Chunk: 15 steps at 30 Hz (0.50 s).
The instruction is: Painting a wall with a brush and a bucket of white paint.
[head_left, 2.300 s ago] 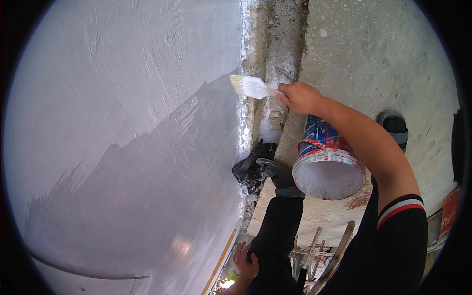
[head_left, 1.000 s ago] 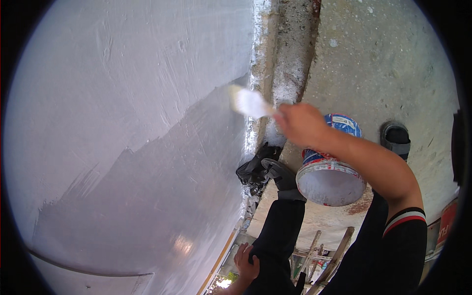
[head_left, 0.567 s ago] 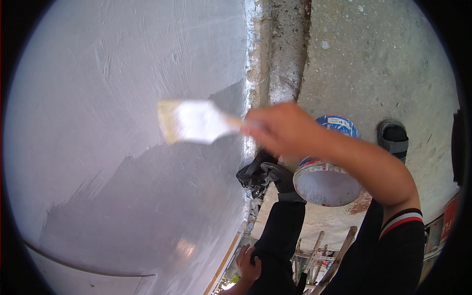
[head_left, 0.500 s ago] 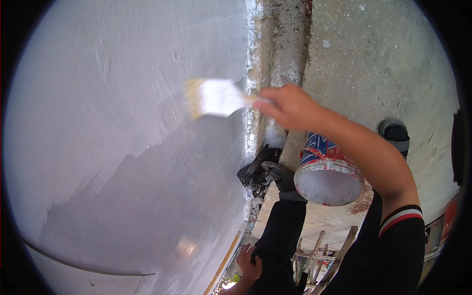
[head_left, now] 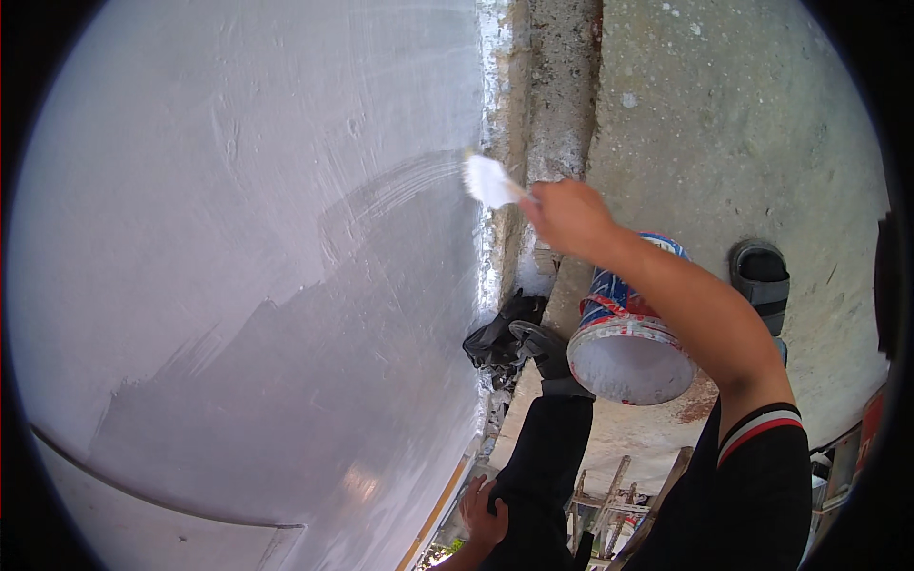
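Note:
My right hand [head_left: 569, 217] is closed around the handle of a wide paintbrush [head_left: 489, 183] covered in white paint. The brush is at the right edge of the grey-white wall [head_left: 238, 190], by a rough paint-spattered strip [head_left: 489, 95]. Slightly blurred bristles hide whether they touch the surface. A darker, wet-looking area [head_left: 314, 381] spreads over the wall, with curved streaks leading to the brush. My left hand [head_left: 484, 509] lies on my dark trouser leg with its fingers apart, holding nothing. Under my right forearm stands a paint-smeared blue and red bucket [head_left: 630, 314], whitish inside.
A crumpled black bag [head_left: 505, 333] lies at the wall's foot beside my shoe [head_left: 541, 347]. Another dark shoe [head_left: 760, 281] is on the concrete floor [head_left: 705, 143] to the right. Behind the bucket is a wooden ladder [head_left: 609, 504]. A gutter-like channel [head_left: 562, 86] runs along the wall.
My right hand has drawn the paintbrush rightward across the wall to its edge, and a fresh darker curved streak shows behind it. My left hand stays on the leg.

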Each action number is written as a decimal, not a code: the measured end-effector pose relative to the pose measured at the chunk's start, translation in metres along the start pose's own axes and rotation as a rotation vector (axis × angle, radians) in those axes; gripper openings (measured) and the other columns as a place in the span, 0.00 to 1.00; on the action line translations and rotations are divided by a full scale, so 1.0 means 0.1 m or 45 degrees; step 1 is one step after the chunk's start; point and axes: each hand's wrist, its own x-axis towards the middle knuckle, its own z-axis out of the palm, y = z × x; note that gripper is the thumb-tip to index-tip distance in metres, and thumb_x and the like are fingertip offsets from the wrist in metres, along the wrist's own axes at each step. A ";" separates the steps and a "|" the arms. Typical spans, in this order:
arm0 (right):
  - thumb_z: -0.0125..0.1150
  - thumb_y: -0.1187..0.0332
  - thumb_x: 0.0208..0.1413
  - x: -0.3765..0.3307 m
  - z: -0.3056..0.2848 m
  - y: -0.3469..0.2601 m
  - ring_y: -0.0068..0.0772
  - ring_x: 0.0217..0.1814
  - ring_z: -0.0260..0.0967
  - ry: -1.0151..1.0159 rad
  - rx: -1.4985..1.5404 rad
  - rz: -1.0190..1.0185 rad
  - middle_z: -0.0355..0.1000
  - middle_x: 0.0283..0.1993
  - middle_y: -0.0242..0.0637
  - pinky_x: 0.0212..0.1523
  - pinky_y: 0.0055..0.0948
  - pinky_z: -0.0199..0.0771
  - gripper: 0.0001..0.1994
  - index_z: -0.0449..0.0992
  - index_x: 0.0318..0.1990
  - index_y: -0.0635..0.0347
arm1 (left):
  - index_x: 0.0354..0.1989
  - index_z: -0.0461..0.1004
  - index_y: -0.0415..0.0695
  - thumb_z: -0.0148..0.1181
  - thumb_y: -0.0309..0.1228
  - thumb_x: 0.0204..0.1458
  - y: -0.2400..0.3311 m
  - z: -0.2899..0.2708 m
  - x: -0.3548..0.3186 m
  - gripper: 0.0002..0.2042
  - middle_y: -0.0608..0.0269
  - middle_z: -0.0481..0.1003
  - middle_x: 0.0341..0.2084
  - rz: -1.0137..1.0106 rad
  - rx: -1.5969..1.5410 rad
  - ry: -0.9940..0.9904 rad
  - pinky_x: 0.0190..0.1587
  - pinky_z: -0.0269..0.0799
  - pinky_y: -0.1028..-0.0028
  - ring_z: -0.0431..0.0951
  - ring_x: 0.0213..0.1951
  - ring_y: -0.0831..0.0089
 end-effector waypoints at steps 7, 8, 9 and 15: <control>0.52 0.62 0.54 -0.61 -0.55 -0.86 0.49 0.20 0.68 -0.131 0.250 -0.256 0.66 0.16 0.44 0.22 0.44 0.66 0.12 0.71 0.27 0.61 | 0.46 0.71 0.47 0.56 0.27 0.39 -0.01 -0.04 -0.02 0.20 0.57 0.67 0.51 -0.006 0.008 -0.004 0.56 0.56 0.59 0.65 0.56 0.57; 0.52 0.62 0.55 -0.67 -0.62 -0.90 0.48 0.19 0.67 -0.225 0.301 -0.327 0.65 0.14 0.42 0.21 0.42 0.65 0.11 0.70 0.27 0.61 | 0.46 0.71 0.47 0.55 0.27 0.39 -0.01 -0.05 -0.01 0.20 0.58 0.67 0.51 0.000 0.016 -0.003 0.56 0.56 0.59 0.65 0.56 0.57; 0.52 0.62 0.55 -0.68 -0.63 -0.93 0.48 0.19 0.67 -0.225 0.308 -0.338 0.65 0.14 0.42 0.21 0.42 0.65 0.11 0.70 0.27 0.61 | 0.46 0.71 0.47 0.55 0.27 0.39 -0.02 -0.05 0.00 0.20 0.58 0.67 0.51 -0.006 0.021 0.007 0.56 0.56 0.59 0.65 0.56 0.57; 0.53 0.61 0.56 -0.33 -0.48 -0.84 0.43 0.16 0.64 -0.109 0.585 -0.501 0.65 0.15 0.42 0.19 0.37 0.62 0.12 0.72 0.28 0.60 | 0.46 0.71 0.48 0.55 0.27 0.39 0.02 -0.03 0.00 0.20 0.58 0.67 0.51 0.007 0.017 0.013 0.56 0.56 0.59 0.64 0.57 0.58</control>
